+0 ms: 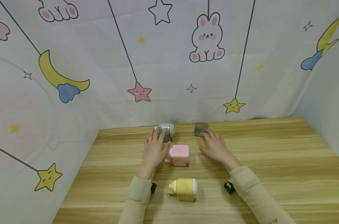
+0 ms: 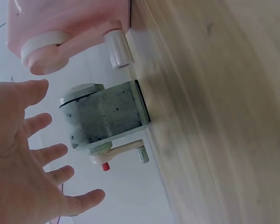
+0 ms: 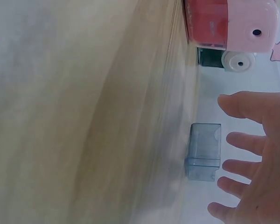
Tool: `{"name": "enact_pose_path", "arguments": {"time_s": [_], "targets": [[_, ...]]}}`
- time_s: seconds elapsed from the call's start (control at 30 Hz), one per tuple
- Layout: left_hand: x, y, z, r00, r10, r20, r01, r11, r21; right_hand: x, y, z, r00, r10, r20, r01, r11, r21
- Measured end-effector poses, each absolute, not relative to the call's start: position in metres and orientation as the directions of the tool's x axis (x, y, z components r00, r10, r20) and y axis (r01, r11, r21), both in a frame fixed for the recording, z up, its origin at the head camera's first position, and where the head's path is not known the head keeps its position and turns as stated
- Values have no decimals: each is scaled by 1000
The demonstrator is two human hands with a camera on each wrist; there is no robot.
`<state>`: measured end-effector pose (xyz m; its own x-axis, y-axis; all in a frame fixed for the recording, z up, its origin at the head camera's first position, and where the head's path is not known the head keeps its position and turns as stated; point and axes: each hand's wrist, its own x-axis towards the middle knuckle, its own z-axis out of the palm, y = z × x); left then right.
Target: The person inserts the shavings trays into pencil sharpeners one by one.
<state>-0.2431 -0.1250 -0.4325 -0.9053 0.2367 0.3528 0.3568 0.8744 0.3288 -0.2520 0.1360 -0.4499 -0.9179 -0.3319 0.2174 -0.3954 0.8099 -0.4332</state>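
Note:
My left hand [image 1: 154,151] hovers with spread fingers by a grey-green crank pencil sharpener [image 1: 170,130] near the table's back edge. In the left wrist view, a gap shows between those fingers and the sharpener body [image 2: 109,113], whose crank has a red tip. Over to the right, my right hand [image 1: 216,148] reaches toward a small see-through grey pencil sharpener [image 1: 201,127]. The right wrist view shows its fingers extended beside the clear case [image 3: 205,144], holding nothing. Between the hands stands a pink crank sharpener [image 1: 181,154], close to the left thumb.
A yellow crank sharpener [image 1: 185,189] stands nearer the front, between the forearms. Black pieces [image 1: 229,187] show beside both wrists. The wood-grain table [image 1: 284,161] meets a white printed cloth [image 1: 172,71] at the back and sides.

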Motion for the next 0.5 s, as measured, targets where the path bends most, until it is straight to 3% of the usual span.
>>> {"name": "enact_pose_path", "arguments": {"time_s": [0.5], "targets": [[-267, -129, -440, -925, 234, 299, 336, 873, 354, -275, 144, -452, -936, -310, 167, -352, 814, -462]]}}
